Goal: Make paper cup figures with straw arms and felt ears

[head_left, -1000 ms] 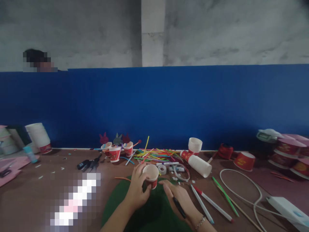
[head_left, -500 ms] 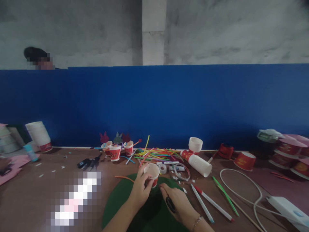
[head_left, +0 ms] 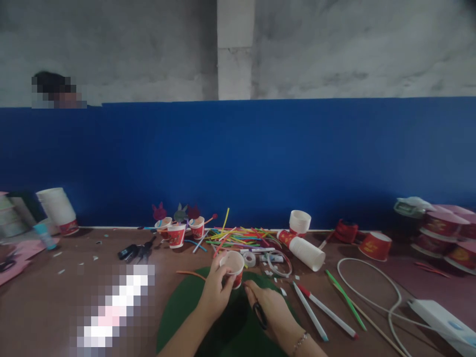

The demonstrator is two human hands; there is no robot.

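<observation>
A red and white paper cup (head_left: 238, 280) is tilted in my left hand (head_left: 216, 290), whose fingers wrap round its side above a dark green round mat (head_left: 182, 307). Just right of the cup, my right hand (head_left: 269, 307) is closed on a tool with a black handle (head_left: 260, 315); its tip is hidden by the fingers, so I cannot tell whether it touches the cup. An orange stick (head_left: 190, 272) lies at the mat's upper left edge.
Behind the mat lie colourful sticks (head_left: 241, 238), a tape roll (head_left: 249, 259) and small cups (head_left: 176, 236) with animal cut-outs. Markers (head_left: 310, 312), a white cable (head_left: 372, 265) and a power strip (head_left: 442, 322) are at right. Keys (head_left: 139, 253) lie left. A person's head (head_left: 52, 84) shows above the blue partition.
My right hand has shifted slightly left, closer to the cup. My left hand still holds the cup in nearly the same place. The whole view has moved very slightly.
</observation>
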